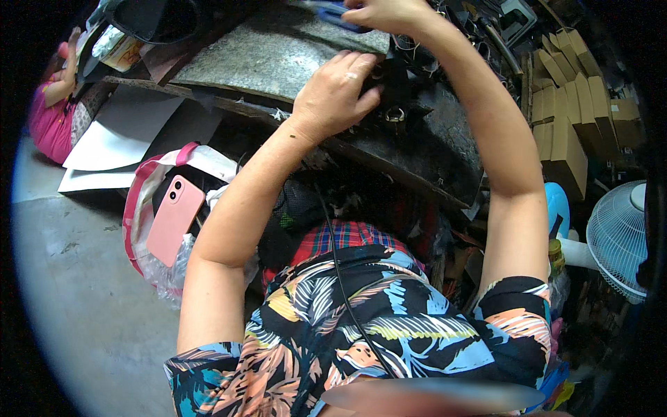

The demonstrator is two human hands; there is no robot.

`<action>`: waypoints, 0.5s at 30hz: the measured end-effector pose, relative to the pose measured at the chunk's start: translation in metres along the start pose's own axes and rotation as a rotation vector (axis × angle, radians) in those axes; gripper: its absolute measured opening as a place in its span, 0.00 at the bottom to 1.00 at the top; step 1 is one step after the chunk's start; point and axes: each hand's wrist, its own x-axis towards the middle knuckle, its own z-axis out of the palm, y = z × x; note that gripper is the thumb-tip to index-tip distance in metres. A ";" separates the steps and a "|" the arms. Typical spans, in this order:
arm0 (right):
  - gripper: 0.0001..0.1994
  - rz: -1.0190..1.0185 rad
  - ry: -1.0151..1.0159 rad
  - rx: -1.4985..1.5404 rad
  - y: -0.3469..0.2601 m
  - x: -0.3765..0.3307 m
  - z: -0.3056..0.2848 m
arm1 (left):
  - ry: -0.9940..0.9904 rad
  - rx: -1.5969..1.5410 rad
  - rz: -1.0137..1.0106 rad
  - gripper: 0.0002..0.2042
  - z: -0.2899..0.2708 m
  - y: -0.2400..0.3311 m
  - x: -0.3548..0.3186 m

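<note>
1. Left hand [337, 94]: rests palm-down, fingers curled over a black strap piece [392, 97] w/ a metal buckle [394, 115], at centre of the dark worn bench [445, 156]. I read the grip as a hold-down, pinning the piece so it can't slide; fingers are closed onto it, not spread flat.
2. Right hand [385, 12]: reaches to the far edge of the bench, fingers pinched on a blue tool [330, 10]. Only part of the tool shows; I can't tell what kind it is.
3. Work piece position: the black strap piece sits mid-bench, just right of the left hand, buckle on the near side, beside a grey speckled slab [278, 52] lying to the left. Slab looks like a hard backing surface for pressing or cutting, hence kept close.
4. Near left, below bench level: pink-trimmed bag [142, 208] standing open w/ a pink phone [174, 219] lying on top, apparently parked clear of the work area but within arm's reach.
5. Left, far side: white sheets [118, 135] laid flat on the floor; another person in a pink top [50, 121] sits at the far-left edge, not involved w/ this bench.
6. Right: stacked brown cardboard boxes [566, 118] against the bench side; white fan [622, 236] at near right.
</note>
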 end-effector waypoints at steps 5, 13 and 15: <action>0.23 -0.115 0.196 0.919 0.024 -0.109 -0.001 | -0.025 -0.410 -0.272 0.23 -0.012 -0.003 0.000; 0.31 0.354 -0.308 1.406 0.008 -0.248 0.006 | 0.077 -0.489 -0.274 0.19 -0.026 0.010 -0.012; 0.31 0.440 -0.351 1.386 0.007 -0.247 0.007 | 0.099 -0.405 -0.189 0.19 -0.028 0.014 -0.014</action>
